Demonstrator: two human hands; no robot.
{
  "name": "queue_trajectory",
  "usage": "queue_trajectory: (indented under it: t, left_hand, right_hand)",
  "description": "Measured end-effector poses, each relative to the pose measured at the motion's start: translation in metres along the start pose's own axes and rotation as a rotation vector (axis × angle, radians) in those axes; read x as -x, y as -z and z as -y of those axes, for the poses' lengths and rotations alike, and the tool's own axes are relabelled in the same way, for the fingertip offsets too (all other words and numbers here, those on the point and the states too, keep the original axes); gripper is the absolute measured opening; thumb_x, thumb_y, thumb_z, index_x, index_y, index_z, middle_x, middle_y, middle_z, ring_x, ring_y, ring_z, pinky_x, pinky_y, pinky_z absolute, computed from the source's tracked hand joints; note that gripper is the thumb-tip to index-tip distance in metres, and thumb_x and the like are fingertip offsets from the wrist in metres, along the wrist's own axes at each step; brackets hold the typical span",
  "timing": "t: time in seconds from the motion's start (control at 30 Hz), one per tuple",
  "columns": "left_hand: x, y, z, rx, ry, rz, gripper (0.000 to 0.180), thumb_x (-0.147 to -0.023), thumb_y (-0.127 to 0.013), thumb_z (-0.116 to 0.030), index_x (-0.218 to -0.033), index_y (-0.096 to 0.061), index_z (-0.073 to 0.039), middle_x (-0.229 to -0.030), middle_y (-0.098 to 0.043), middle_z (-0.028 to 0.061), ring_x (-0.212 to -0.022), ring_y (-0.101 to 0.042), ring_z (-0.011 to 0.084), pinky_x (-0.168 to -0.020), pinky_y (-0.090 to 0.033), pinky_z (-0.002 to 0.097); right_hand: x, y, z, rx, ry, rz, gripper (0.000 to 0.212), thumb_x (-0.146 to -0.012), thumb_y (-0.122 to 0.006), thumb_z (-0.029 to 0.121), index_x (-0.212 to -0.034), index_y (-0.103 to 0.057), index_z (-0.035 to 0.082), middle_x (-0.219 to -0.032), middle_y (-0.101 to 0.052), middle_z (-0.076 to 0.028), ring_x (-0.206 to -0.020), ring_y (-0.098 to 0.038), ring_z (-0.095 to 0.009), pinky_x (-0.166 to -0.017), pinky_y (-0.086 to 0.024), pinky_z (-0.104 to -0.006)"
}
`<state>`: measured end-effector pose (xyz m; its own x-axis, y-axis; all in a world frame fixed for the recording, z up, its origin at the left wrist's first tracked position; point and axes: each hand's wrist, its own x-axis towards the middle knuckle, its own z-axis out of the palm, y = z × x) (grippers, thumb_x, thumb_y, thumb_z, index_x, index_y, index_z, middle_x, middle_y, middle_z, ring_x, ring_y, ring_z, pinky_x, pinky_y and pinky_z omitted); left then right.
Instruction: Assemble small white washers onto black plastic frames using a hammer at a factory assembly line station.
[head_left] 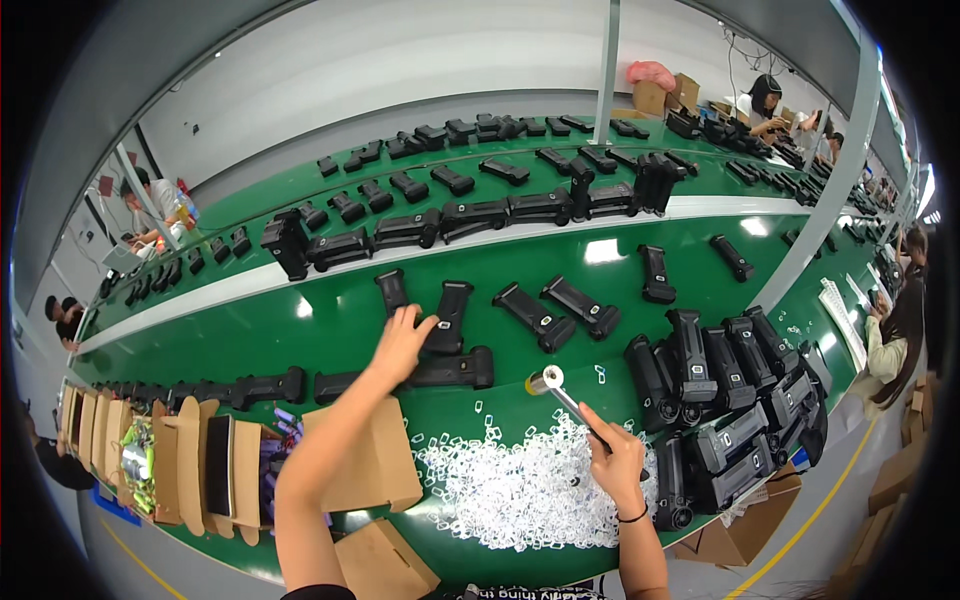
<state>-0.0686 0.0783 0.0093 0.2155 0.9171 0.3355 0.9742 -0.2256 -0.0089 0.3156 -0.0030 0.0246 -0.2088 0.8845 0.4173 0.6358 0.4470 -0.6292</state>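
My left hand (399,346) reaches over two black handheld battery grips. Its fingertips lie on the lower end of the left battery grip (391,288); the thumb is spread toward the right battery grip (451,318), which carries a small pale frame. Whether anything tiny sits under the fingertips is hidden. Another dark grip (455,370) lies crosswise below. In my right hand (617,462) is a mallet-like tool (549,380) with a dark handle and a round silver head, yellowish on one side. It hovers over a heap of small clear-white frames (530,480).
Black grips are piled at right (735,380) and stand in a row along the rail (410,232). Open cardboard boxes (375,460) crowd the left front. A metal post (815,235) rises at right. Other people work farther along the green bench (250,330).
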Motion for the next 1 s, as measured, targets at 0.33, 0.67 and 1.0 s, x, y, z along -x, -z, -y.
queue_trajectory:
  t: [0.33,0.67,1.0]
  left_hand:
    - [-0.08,-0.011,0.047,-0.18,-0.64,0.103,0.052,-0.068,-0.074,-0.013,-0.112,-0.048,-0.006,-0.129,-0.05,0.0124,-0.125,-0.044,0.0286,-0.104,-0.036,0.0426]
    - [0.042,0.019,-0.097,0.585,-0.321,0.417,0.071,-0.071,-0.078,-0.02,-0.13,-0.043,-0.004,-0.117,-0.047,0.0151,-0.114,-0.046,0.0331,-0.097,-0.04,0.0412]
    - [0.057,0.015,-0.104,0.944,-0.134,0.237,0.026,-0.065,-0.081,-0.01,-0.089,-0.07,-0.01,-0.111,-0.058,0.0066,-0.105,-0.053,0.027,-0.091,-0.044,0.0376]
  right_hand:
    - [-0.002,-0.011,-0.009,0.02,-0.048,-0.005,0.059,-0.072,-0.066,-0.003,-0.123,-0.063,0.026,-0.068,-0.059,-0.012,-0.052,-0.054,-0.027,-0.05,-0.042,-0.0337]
    - [0.004,0.038,0.027,0.096,0.04,0.014,0.056,-0.074,-0.065,-0.003,-0.122,-0.064,0.025,-0.063,-0.055,-0.009,-0.049,-0.053,-0.023,-0.047,-0.041,-0.0319]
    - [0.035,0.024,0.023,0.218,0.217,0.242,0.061,-0.068,-0.06,-0.009,-0.121,-0.065,0.022,-0.066,-0.056,-0.007,-0.05,-0.052,-0.021,-0.046,-0.042,-0.0324]
